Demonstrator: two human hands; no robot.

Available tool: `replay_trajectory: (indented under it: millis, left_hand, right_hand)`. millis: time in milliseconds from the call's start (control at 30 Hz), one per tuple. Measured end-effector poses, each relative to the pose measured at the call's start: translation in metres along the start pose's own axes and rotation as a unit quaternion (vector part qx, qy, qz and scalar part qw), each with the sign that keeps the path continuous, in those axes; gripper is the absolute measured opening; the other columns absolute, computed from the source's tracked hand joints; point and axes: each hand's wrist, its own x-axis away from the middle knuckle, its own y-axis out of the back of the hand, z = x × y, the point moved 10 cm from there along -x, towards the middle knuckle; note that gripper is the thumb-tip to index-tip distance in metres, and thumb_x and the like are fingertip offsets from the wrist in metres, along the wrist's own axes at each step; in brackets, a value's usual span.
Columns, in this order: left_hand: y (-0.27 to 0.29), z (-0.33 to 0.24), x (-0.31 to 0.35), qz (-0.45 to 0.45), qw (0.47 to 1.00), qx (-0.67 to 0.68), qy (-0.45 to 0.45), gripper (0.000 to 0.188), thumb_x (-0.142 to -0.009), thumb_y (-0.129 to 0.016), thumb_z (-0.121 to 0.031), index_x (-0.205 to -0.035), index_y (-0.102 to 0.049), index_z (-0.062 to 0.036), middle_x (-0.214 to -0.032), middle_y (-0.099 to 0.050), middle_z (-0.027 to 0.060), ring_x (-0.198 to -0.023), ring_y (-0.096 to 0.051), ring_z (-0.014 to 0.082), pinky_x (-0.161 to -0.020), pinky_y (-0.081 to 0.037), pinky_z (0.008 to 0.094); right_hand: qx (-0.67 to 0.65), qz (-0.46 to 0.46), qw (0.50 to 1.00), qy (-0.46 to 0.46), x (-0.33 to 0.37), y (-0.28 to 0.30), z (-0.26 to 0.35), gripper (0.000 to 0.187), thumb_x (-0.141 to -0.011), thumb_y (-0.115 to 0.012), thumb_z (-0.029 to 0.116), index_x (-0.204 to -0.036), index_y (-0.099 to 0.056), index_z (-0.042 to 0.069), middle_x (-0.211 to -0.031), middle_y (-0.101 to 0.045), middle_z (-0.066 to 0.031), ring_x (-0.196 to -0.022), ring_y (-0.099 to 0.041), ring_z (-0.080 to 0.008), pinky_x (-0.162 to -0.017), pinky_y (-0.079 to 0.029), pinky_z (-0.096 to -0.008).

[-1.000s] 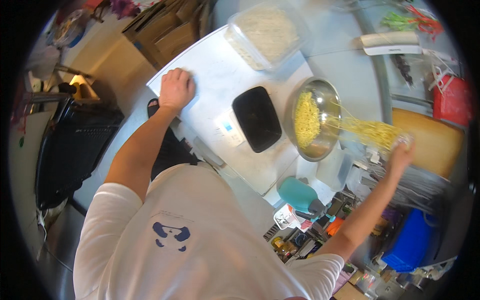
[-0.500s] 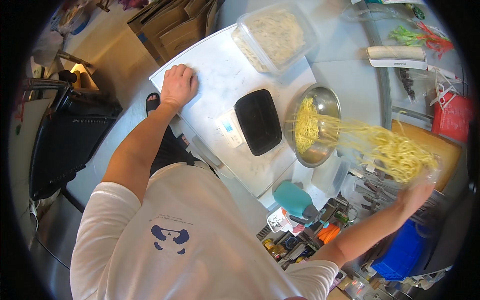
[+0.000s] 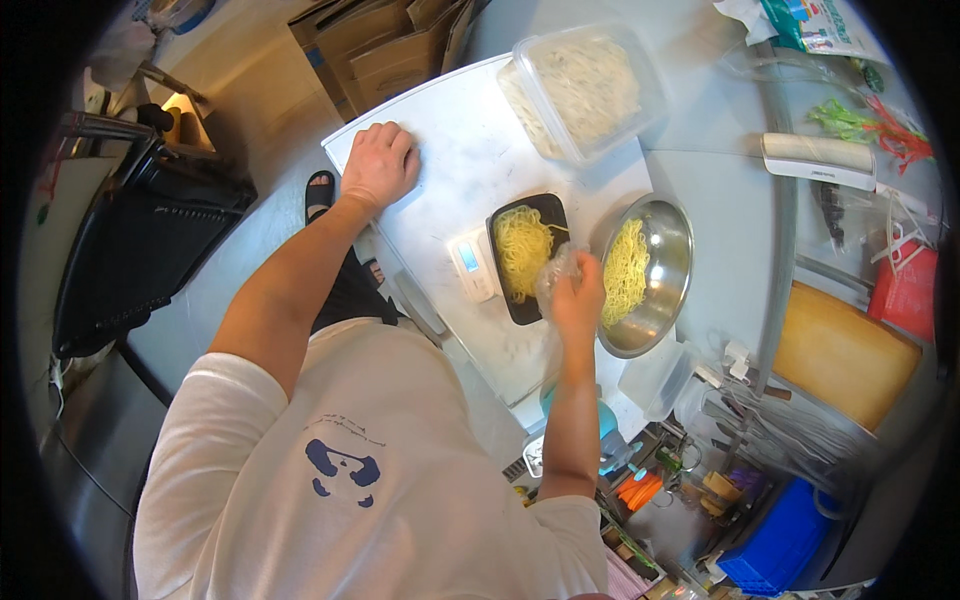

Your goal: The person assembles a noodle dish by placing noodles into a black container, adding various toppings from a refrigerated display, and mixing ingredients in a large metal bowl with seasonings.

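Note:
My left hand (image 3: 383, 165) rests on the corner of the white table, its fingers curled in and nothing seen in them. Clear crumpled plastic covers the fingers of my right hand (image 3: 578, 290), which is at the right side of a black rectangular container (image 3: 526, 316); the plastic hides how the fingers are set. Yellow noodles (image 3: 522, 252) fill much of this container, with a strand over its rim. Left of it, a white digital scale (image 3: 470, 262) shows partly. To the right, a steel bowl (image 3: 672, 270) holds more yellow noodles (image 3: 626, 275).
A clear tub (image 3: 590, 95) of pale strips stands at the table's far side. An empty clear container (image 3: 660, 380) lies near the bowl. Further right are a wooden board (image 3: 848, 355), a roll of film (image 3: 818, 158) and a blue crate (image 3: 780, 540). Flattened cardboard (image 3: 385, 50) leans beyond the table.
My right hand has swung left from the far right, where it was lifting noodles from the bowl. Noodles now lie in the black container, empty before. My left hand stays on the table corner.

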Motion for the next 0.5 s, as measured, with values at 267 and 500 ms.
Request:
replay_trajectory:
  millis: [267,500]
  left_hand:
    - [-0.008,0.000,0.002,0.033,0.999,-0.029,0.018,0.015,-0.092,-0.062,-0.021,-0.098,-0.067,-0.0082,-0.102,-0.063,0.0106,-0.103,-0.058,0.0276,-0.094,-0.044,0.0406]
    - [-0.007,-0.001,0.000,0.029,0.999,-0.029,0.016,0.015,-0.092,-0.063,-0.021,-0.097,-0.067,-0.0076,-0.102,-0.063,0.0112,-0.103,-0.059,0.0281,-0.094,-0.044,0.0414]
  right_hand:
    - [-0.235,-0.041,0.968,-0.084,-0.028,0.088,-0.109,0.046,-0.088,-0.062,0.002,-0.133,-0.061,0.007,-0.132,-0.064,-0.0125,-0.121,-0.062,-0.0255,-0.104,-0.050,-0.0377]
    - [0.283,0.134,0.880,0.357,-0.017,-0.011,0.091,0.051,-0.082,-0.064,0.000,-0.131,-0.064,0.015,-0.135,-0.064,-0.0027,-0.109,-0.063,-0.0279,-0.083,-0.060,-0.0392]
